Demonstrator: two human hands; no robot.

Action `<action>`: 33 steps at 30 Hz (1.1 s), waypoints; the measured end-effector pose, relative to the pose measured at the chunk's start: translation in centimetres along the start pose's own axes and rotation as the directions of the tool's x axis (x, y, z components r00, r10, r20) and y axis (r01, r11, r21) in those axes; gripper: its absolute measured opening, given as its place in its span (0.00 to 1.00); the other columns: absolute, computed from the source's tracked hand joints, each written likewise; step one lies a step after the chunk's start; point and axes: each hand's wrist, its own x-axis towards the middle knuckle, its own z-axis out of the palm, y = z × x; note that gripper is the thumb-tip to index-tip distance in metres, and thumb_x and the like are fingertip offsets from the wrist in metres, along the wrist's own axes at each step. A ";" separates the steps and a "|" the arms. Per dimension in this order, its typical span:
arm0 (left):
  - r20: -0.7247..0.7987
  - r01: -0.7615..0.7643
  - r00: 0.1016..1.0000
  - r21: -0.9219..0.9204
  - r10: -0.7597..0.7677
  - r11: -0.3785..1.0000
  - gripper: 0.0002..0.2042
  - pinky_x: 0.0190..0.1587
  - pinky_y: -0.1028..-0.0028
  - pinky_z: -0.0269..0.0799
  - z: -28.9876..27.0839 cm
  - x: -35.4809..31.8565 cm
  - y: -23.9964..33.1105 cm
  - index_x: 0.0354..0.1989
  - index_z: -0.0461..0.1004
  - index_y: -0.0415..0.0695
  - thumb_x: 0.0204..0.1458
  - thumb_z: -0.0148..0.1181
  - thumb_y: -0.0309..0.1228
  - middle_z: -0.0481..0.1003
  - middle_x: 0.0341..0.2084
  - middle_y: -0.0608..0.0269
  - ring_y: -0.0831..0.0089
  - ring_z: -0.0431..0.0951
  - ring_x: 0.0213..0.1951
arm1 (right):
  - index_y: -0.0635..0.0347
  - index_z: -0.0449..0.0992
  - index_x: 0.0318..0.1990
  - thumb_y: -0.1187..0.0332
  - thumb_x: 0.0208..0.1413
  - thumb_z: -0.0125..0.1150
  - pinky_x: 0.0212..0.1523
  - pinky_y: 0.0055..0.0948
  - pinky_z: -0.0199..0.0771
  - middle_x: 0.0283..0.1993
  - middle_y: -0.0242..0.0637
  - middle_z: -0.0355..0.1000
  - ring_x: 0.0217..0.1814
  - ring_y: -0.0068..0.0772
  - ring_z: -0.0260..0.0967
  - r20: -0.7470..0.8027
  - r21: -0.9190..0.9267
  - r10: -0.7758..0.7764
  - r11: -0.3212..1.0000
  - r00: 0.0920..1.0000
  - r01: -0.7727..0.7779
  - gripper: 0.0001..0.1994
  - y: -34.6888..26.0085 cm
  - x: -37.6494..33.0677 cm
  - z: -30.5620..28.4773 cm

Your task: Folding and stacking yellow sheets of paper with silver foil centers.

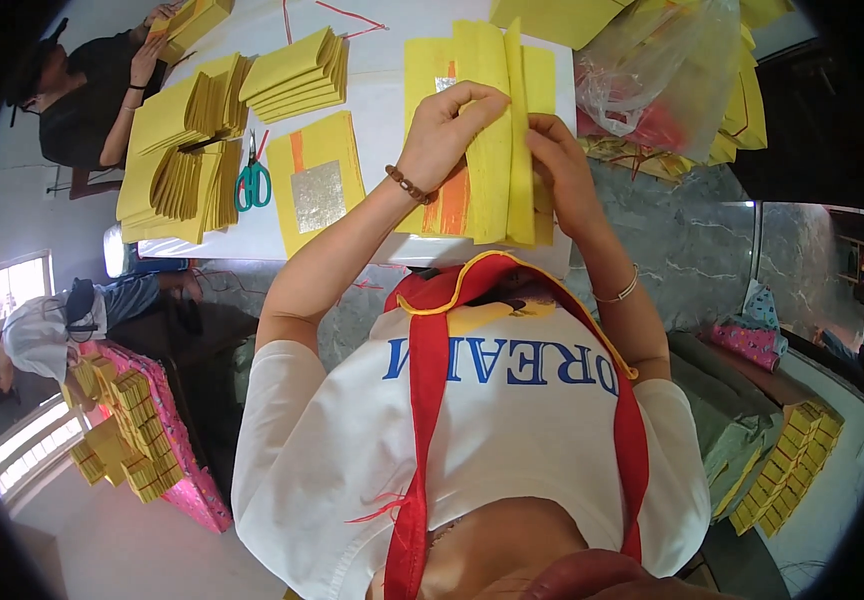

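Upright folds of yellow paper point(489, 150) rise from the sheets at the table's near edge, between my two hands. Orange stripes and a silver patch show on the sheet beneath, partly covered by my left hand and wrist. My left hand point(449, 130) is closed, its thumb and fingers pinching the fold's left side near the top. From the right, my right hand point(564, 178) grips the paper, its fingertips partly hidden behind the fold. Left of my left forearm lies a flat yellow sheet point(317, 185) with a silver square and an orange stripe.
Green-handled scissors point(253, 184) lie between that sheet and folded yellow stacks point(187, 115). Another folded stack point(297, 75) sits farther back, near red string point(352, 18). A clear plastic bag point(652, 75) is at the right. A co-worker's hands point(152, 45) hold yellow paper at far left.
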 end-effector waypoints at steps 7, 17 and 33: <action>0.074 -0.071 0.996 0.313 0.050 0.947 0.09 0.27 0.82 0.69 -0.8 0.5 -0.4 0.36 0.70 0.38 0.50 0.58 0.30 0.73 0.27 0.65 0.82 0.72 0.27 | 0.62 0.63 0.46 0.69 0.50 0.59 0.41 0.21 0.64 0.39 0.33 0.66 0.41 0.21 0.64 0.033 -0.094 -0.050 0.994 0.998 0.053 0.17 -0.2 -0.4 0.5; 0.104 -0.313 0.950 0.384 0.296 0.869 0.15 0.18 0.85 0.59 -1.6 1.2 -2.2 0.45 0.65 0.40 0.51 0.54 0.34 0.68 0.22 0.67 0.87 0.65 0.20 | 0.64 0.59 0.53 0.67 0.53 0.55 0.47 0.23 0.63 0.47 0.37 0.63 0.47 0.25 0.63 -0.009 -0.067 -0.069 0.995 0.998 0.068 0.22 -0.4 -0.2 1.0; 0.050 -0.018 0.999 -0.007 0.018 1.000 0.23 0.24 0.84 0.67 -1.3 0.1 0.6 0.59 0.48 0.40 0.59 0.41 0.36 0.71 0.30 0.59 0.81 0.70 0.23 | 0.63 0.63 0.52 0.69 0.54 0.52 0.43 0.23 0.67 0.46 0.33 0.67 0.44 0.21 0.66 0.083 -0.239 0.111 0.967 0.990 -0.089 0.18 -2.5 1.0 -0.7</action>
